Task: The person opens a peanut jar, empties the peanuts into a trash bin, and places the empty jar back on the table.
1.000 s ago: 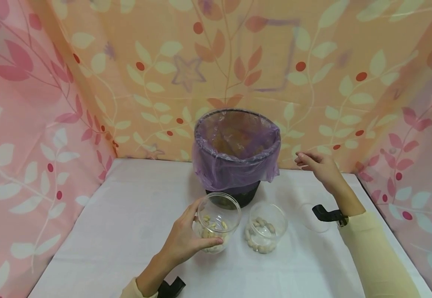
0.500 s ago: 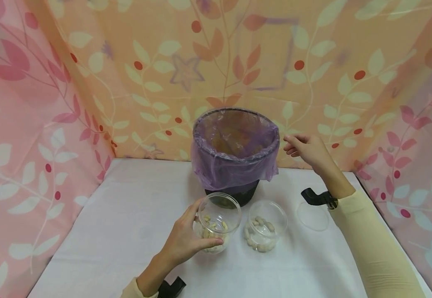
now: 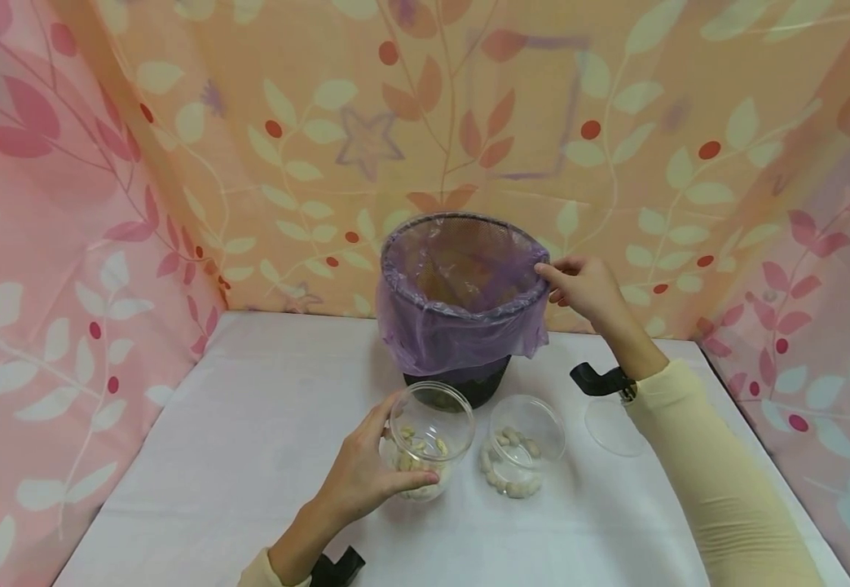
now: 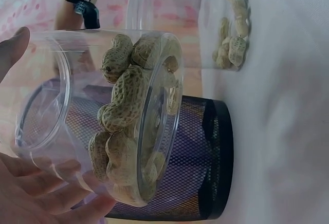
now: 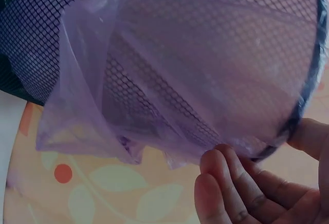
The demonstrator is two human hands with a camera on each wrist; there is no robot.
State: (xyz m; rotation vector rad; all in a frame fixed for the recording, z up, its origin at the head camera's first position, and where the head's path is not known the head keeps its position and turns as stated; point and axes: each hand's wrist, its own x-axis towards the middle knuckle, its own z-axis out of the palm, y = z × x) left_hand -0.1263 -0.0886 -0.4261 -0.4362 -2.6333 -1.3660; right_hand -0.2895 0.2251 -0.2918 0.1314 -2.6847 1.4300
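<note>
The left hand [image 3: 366, 477] curls round a clear plastic jar of peanuts [image 3: 428, 439], thumb on the near side and fingers round the far wall, near the middle of the white tabletop [image 3: 212, 456] toward its front edge. The left wrist view shows what the head view blurs: unshelled peanuts [image 4: 123, 126] heaped against the jar's bottom, the mouth open, and the fingertips [image 4: 61, 196] pressed on the wall.

Just right of it stands a second clear jar [image 3: 526, 444], also holding peanuts and untouched. Behind both, toward the tabletop's back edge, stands a black mesh wastebasket [image 3: 461, 302] lined with a purple plastic bag [image 3: 461, 334] folded over its rim.

The right hand [image 3: 582, 285] is at the basket's right rim, thumb and fingers closed in a pinch on the bag's edge there. In the right wrist view the thumb [image 5: 308, 136] lies at the rim and the fingers [image 5: 226, 183] bend together under the hanging bag fold, a contact the head view only hints at.

A clear lid [image 3: 614, 425] lies flat toward the right edge, under the right forearm.
</note>
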